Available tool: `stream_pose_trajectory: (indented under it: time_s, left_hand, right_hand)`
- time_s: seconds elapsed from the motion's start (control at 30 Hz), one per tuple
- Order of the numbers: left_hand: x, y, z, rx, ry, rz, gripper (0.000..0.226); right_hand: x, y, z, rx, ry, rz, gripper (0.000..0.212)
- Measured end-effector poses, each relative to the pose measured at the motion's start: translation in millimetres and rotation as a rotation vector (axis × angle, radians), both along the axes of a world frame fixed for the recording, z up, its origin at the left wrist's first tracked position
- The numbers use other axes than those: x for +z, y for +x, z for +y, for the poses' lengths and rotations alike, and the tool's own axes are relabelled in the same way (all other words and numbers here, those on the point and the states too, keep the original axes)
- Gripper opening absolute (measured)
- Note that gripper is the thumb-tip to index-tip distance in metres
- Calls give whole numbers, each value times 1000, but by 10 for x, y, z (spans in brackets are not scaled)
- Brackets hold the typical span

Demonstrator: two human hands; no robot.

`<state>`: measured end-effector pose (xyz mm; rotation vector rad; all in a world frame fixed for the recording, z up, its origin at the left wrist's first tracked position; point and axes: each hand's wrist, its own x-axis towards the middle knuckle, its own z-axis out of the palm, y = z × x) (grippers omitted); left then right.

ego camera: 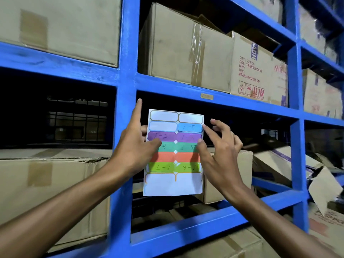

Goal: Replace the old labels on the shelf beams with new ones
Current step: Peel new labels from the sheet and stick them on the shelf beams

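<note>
A white sheet of coloured sticker labels (174,185) is held upright in front of the blue rack. My left hand (135,144) grips its left edge, thumb on a purple label, index finger pointing up. My right hand (217,146) touches the sheet's right edge, with its index fingertip at the blue label (189,127) and its thumb at the purple label below; no label is lifted off. The top rows of the sheet are blank backing. A small tan old label (206,96) is stuck on the blue shelf beam (242,104) above the sheet.
A blue upright post (128,53) stands just left of the sheet. Cardboard boxes (186,51) fill the shelf above, and more sit at left and behind the sheet. Collapsed boxes (290,164) lie at right. A lower blue beam (186,228) crosses under my arms.
</note>
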<state>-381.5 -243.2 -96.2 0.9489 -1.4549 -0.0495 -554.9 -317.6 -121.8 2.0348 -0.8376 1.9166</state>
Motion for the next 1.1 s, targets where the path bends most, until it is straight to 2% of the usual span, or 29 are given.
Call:
stream_pose_trajectory:
  time_s: [0.1, 0.27, 0.43, 0.53, 0.67, 0.73, 0.8, 0.9, 0.97, 1.03, 1.1]
  left_hand:
    - [-25, 39, 43, 9, -2, 4, 101]
    - [-96, 54, -51, 52, 0, -14, 100]
    - [-273, -67, -325, 46, 25, -31, 100]
    - [-435, -113, -546, 154, 47, -65, 99]
    - [-705, -269, -931, 307, 134, -73, 93]
    - [-878, -417, -1144, 336, 206, -68, 94]
    - [-1061, -580, -1317, 368, 261, -81, 97]
    - [-1320, -818, -1402, 414, 201, -202, 101]
    - [-1421, -1017, -1421, 442, 157, -341, 103]
    - [-1457, -1149, -1436, 523, 139, -511, 108]
    - [-1448, -1225, -1496, 588, 131, -594, 110]
  right_hand:
    - [-1, 59, 23, 51, 27, -31, 33]
    - [67, 72, -25, 206, 153, -220, 17]
    - [41, -34, -297, 247, 285, -253, 4]
    - [-67, -163, -505, 365, 404, -240, 6]
    - [-351, -453, -779, 553, 403, -143, 21]
    - [-544, -583, -945, 593, 411, -61, 29]
    - [-725, -689, -1155, 582, 447, -38, 24]
    - [-836, -779, -1482, 499, 535, -147, 5]
    - [-861, -824, -1658, 513, 674, -228, 4]
    - [-846, -847, -1729, 586, 811, -263, 14]
    - [-787, -931, -1771, 626, 860, -295, 33]
